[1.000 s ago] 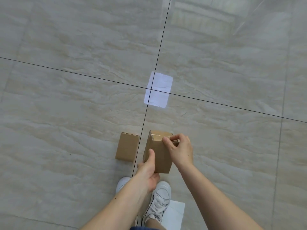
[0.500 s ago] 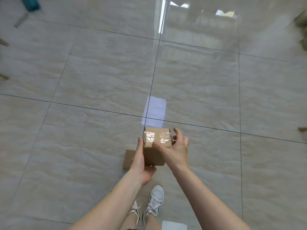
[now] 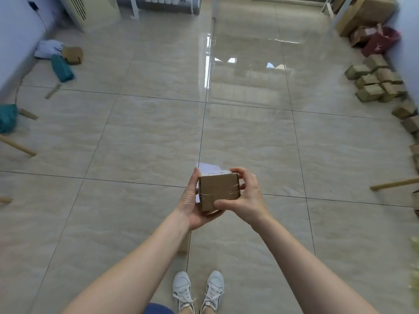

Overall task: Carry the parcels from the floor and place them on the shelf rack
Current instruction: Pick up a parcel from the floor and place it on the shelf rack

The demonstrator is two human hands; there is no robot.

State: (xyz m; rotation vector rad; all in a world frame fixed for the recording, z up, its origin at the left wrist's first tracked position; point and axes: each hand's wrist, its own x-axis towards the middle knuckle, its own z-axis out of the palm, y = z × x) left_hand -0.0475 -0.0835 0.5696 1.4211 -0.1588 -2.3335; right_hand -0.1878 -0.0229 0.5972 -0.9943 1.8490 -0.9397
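Note:
A small brown cardboard parcel [image 3: 218, 190] with clear tape on it is held up in front of me, above the tiled floor. My left hand [image 3: 192, 205] cups its left side and underside. My right hand [image 3: 246, 198] grips its right side, with the thumb on the lower front. A second small parcel [image 3: 183, 244] lies on the floor below, mostly hidden behind my left forearm. White rack legs [image 3: 136, 7] show at the far top of the room.
Several small cardboard parcels [image 3: 376, 80] lie along the right wall, with larger boxes [image 3: 362, 14] and a red bag [image 3: 381, 41] behind them. Teal and white bags [image 3: 61, 66] and wooden sticks [image 3: 18, 146] lie on the left. A wooden stick [image 3: 394, 184] juts in from the right.
Both hands have lifted the parcel off the floor and turned it. The view has risen from the floor to the whole room, and the second parcel is now mostly behind my left forearm.

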